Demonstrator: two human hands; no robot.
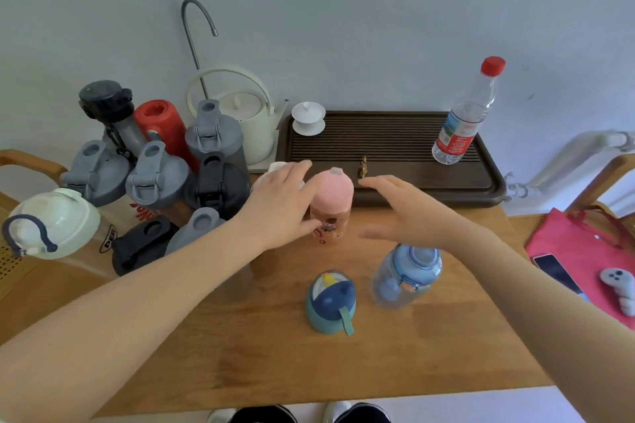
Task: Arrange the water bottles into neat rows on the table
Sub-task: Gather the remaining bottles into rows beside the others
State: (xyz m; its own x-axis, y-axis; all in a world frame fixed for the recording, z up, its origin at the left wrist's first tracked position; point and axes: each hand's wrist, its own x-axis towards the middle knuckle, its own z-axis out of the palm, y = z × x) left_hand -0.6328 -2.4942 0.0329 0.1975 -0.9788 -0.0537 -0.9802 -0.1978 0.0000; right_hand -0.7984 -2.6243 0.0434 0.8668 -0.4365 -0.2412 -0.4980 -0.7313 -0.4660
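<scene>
**Pink bottle, centre of table: being placed**

Pink bottle (331,208): upright, just beside the tray's near edge. Left hand (281,203): fingers curled against its side. Right hand (409,213): fingers spread, apart from it. Advice: steady it upright, aligned behind the two nearer bottles.

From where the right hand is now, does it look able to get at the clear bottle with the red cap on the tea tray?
Probably yes. The right hand is open beside the pink-lidded bottle, and the clear bottle stands upright alone at the tea tray's far right, with only bare tray between them.
</scene>
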